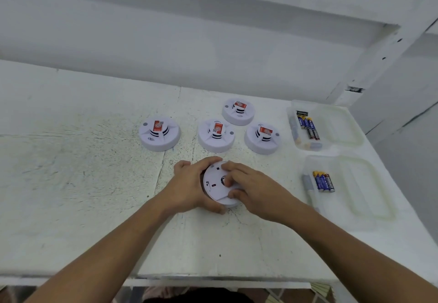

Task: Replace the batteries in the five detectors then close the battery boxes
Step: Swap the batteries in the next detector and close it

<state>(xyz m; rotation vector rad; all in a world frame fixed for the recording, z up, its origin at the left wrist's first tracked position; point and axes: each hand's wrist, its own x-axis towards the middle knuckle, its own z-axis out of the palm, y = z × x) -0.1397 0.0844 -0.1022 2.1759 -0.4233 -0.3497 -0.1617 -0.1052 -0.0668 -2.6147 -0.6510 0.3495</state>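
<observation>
Both hands are gripping one white detector [216, 184], which is lying flipped with its flat back facing up on the white table [83, 160]. The left hand [189, 189] is curling around the detector's left rim, with the fingers wrapping over the far edge and the thumb pressing under the near edge. The right hand [251, 189] is lying across the detector's right half, its fingers bending down onto the back plate and its thumb pinching the near rim; the fingertips are hiding whatever sits beneath them, so I cannot tell whether the battery box is open or closed.

Just beyond the hands, three more detectors are sitting dome up with red labels showing: one [216, 135] straight ahead of the left hand's fingers, one [262, 138] ahead of the right hand, and one [238, 111] farther back between those two. A fourth detector [160, 132] is sitting apart, beyond and to the left of the left hand.

To the right of the right hand, a clear plastic box [350, 189] is holding a few blue batteries [324, 181]. Farther away on that same side, a second clear box [336, 125] is holding more batteries [308, 128], some blue and some dark
</observation>
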